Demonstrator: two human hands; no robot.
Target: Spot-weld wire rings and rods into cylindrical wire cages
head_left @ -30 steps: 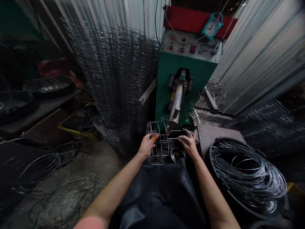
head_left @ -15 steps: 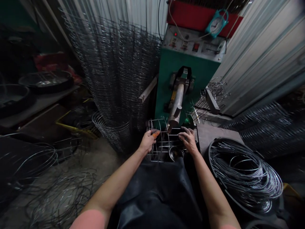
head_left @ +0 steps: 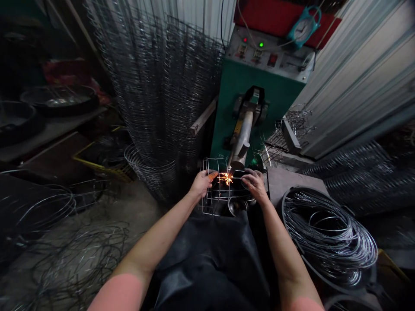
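A curved wire frame (head_left: 212,206) of rings and crossbars lies under the electrode of a green spot welder (head_left: 256,93). My left hand (head_left: 201,183) is closed on the frame's left side, with an orange covering on one finger. Bright sparks (head_left: 226,177) burst at the electrode tip (head_left: 238,163), between my two hands. On the right, my right hand (head_left: 255,185) pinches the end of a straight wire that runs toward the sparks. Beneath the wires sits a small metal bowl (head_left: 237,206), close to my dark apron (head_left: 210,259).
Tall stacks of wire baskets (head_left: 145,86) stand left of the welder. A black tub (head_left: 285,224) at right holds coiled wire rings (head_left: 333,237). Loose wire hoops (head_left: 84,263) lie on the floor at left. A turquoise clock (head_left: 303,30) hangs on the welder's top.
Sparks have appeared at the electrode tip, and a green light has come on at the welder's panel. Both hands keep their grips. The view has shifted slightly.
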